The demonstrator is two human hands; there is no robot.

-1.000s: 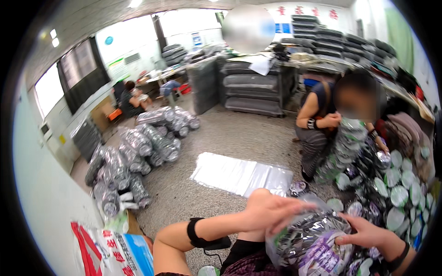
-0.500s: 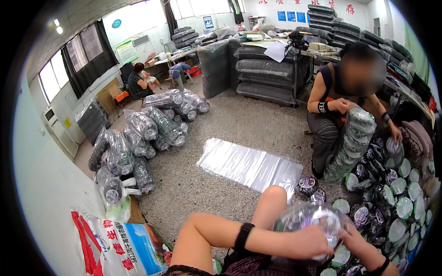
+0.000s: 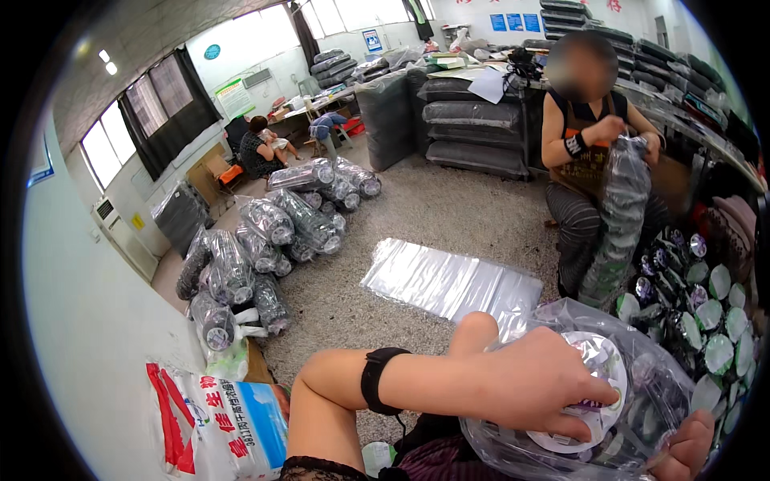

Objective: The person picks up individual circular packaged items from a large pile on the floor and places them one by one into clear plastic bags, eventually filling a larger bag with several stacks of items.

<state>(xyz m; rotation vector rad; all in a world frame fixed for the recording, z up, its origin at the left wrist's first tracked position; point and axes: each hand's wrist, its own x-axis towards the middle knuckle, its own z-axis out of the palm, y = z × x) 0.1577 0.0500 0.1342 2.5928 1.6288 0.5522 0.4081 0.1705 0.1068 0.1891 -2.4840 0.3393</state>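
A clear plastic bag [image 3: 654, 329] lies spread open over my lap. In its mouth sits a round pack [image 3: 607, 365] with a white and silver label, face up. My left hand [image 3: 537, 381] reaches across it from the left, its fingers bent over the label and gripping the pack. At the bag's lower right side, my right hand [image 3: 688, 449] has its fingers closed on the plastic. Much of the right palm and wrist is out of view. Darker contents show dimly through the film.
A pile of round packs [image 3: 718, 325] lies to my right. Beyond it, a seated co-worker holds a tall filled bag [image 3: 618, 220]. Flat plastic bags [image 3: 449, 276] lie on the floor ahead. Filled bags [image 3: 301, 220] are heaped at left, near a printed sack [image 3: 216, 421].
The bag on my lap is now spread wider, and my left hand has come over the labelled pack. The co-worker's hand has left the pile; both their hands are at their bag's top.
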